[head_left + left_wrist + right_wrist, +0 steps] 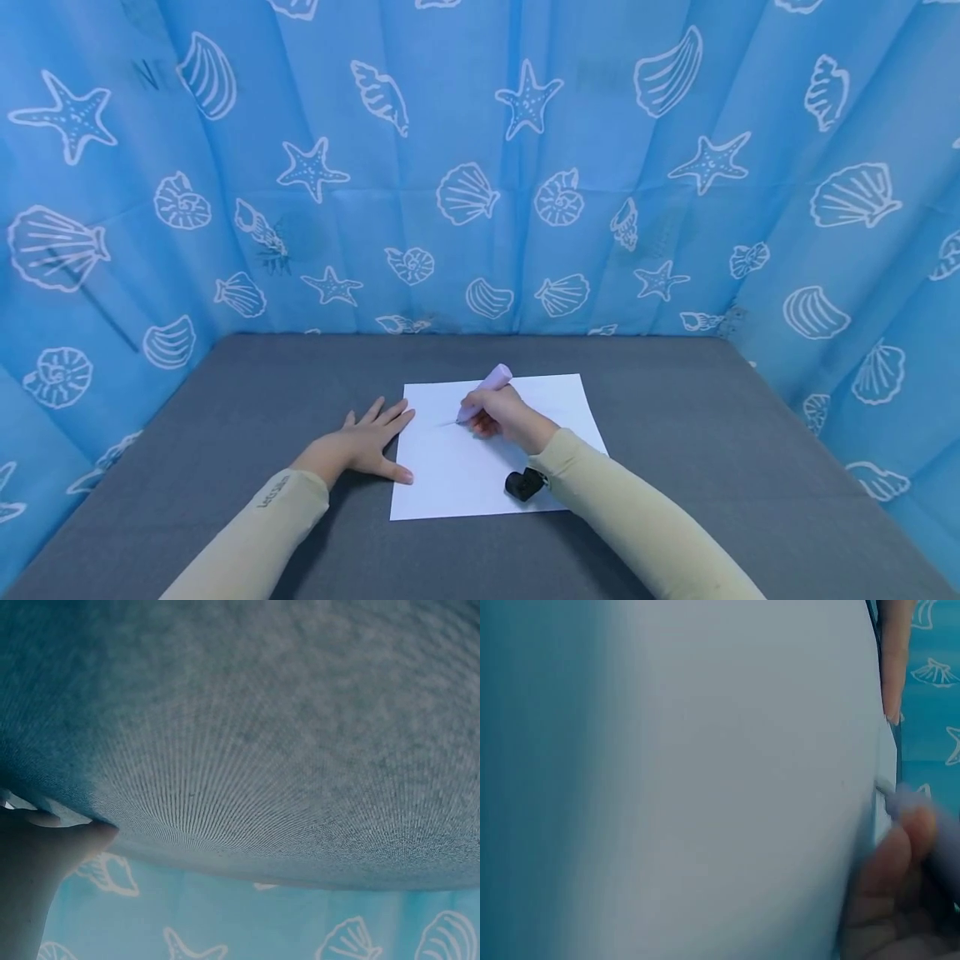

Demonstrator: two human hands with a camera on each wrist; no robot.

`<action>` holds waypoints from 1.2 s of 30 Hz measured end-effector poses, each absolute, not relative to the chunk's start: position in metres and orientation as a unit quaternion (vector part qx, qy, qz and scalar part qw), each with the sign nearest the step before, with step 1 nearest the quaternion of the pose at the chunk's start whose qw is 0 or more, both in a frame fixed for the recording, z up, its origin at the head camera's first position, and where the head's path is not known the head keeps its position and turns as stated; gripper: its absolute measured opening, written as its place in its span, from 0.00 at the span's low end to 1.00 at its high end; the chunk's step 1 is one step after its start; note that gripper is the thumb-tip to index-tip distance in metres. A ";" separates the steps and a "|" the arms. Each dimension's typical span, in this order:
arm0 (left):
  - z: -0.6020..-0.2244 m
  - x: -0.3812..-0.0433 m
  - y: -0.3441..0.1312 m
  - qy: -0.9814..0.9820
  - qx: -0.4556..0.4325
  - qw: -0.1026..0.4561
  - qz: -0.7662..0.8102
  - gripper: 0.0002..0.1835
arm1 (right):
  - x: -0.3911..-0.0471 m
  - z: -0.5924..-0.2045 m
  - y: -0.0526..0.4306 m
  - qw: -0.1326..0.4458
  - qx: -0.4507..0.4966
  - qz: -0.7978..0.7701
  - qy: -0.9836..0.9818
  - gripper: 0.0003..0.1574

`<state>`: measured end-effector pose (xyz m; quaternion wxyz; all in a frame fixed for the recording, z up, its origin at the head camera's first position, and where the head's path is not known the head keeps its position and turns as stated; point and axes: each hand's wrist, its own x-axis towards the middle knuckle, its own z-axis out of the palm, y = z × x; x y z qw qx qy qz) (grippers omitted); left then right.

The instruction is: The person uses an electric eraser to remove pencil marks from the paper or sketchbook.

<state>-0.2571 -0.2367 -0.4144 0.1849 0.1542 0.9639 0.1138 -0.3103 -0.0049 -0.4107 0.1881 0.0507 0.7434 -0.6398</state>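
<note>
A sheet of white paper [450,487] lies flat on the grey tablecloth. My right hand [512,417] grips a thick lavender pen [497,378] between thumb and fingers, over the upper middle of the sheet. The pen's tip is at the paper, at the right end of a short faint line [447,424]. In the right wrist view, the curled fingers [889,870] show around the pen's lower part. My left hand [367,446] rests flat with fingers spread, its index fingertip and thumb at the sheet's left edge. The left wrist view catches only part of that hand [45,847].
Grey cloth [247,433] covers the table on both sides of the sheet. A blue curtain [480,250] with white seashells and starfish hangs behind and along the sides. A small black camera [523,483] sits at the right wrist, over the paper's lower right.
</note>
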 end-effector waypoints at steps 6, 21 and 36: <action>-0.413 -0.257 -0.236 0.964 0.153 0.188 0.112 0.60 | -0.310 -0.409 -0.006 0.193 0.057 -0.633 0.747 0.12; -0.415 -0.263 -0.232 0.965 0.153 0.189 0.099 0.60 | -0.313 -0.411 0.002 0.209 0.050 -0.645 0.733 0.14; -0.418 -0.261 -0.234 0.965 0.155 0.185 0.102 0.60 | -0.312 -0.411 -0.005 0.172 0.080 -0.639 0.746 0.11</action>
